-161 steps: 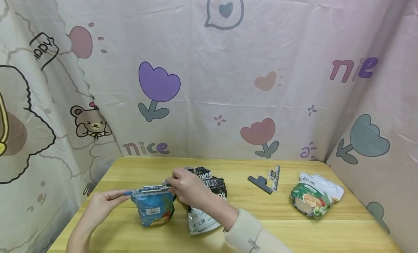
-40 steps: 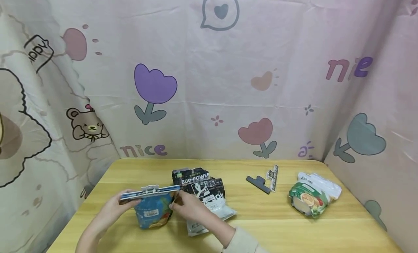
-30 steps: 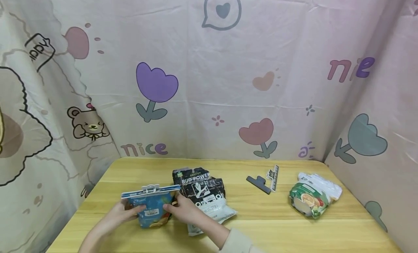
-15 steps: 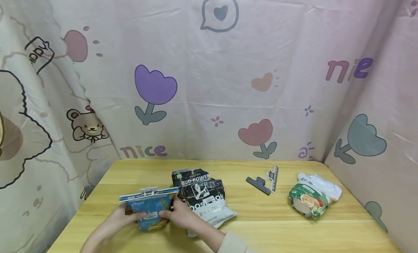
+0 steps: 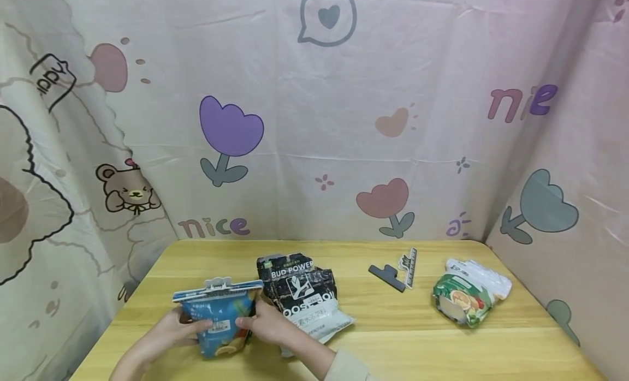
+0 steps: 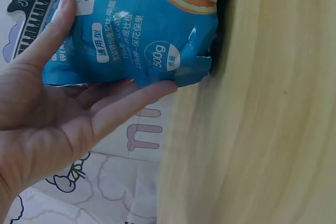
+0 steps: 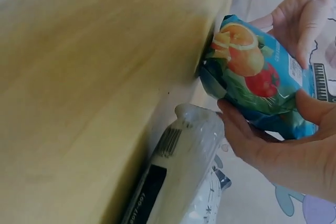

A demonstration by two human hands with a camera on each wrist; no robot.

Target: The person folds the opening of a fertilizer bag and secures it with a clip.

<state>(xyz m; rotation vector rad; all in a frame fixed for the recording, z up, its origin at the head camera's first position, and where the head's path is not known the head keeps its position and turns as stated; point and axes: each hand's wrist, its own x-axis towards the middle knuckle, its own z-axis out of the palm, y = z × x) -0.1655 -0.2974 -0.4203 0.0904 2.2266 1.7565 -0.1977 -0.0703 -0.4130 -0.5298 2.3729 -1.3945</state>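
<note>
One wood-grain table (image 5: 408, 343) spans the lower frame, where we see a black-and-white BUD POWER bag (image 5: 301, 293) at lower centre. We find a blue fruit-print pouch (image 5: 225, 314) at lower left, a green-and-white pouch (image 5: 469, 293) at lower right. The left hand (image 5: 172, 331) and right hand (image 5: 269, 322) hold the blue pouch between thumbs and fingers. A piano-keyboard clip (image 5: 218, 289) tops it; right of centre lie a black clip (image 5: 387, 277) and another keyboard clip (image 5: 410, 269).

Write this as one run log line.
left hand: holds blue bag | right hand: holds blue bag | white clip: across bag top | dark clip: on table
</note>
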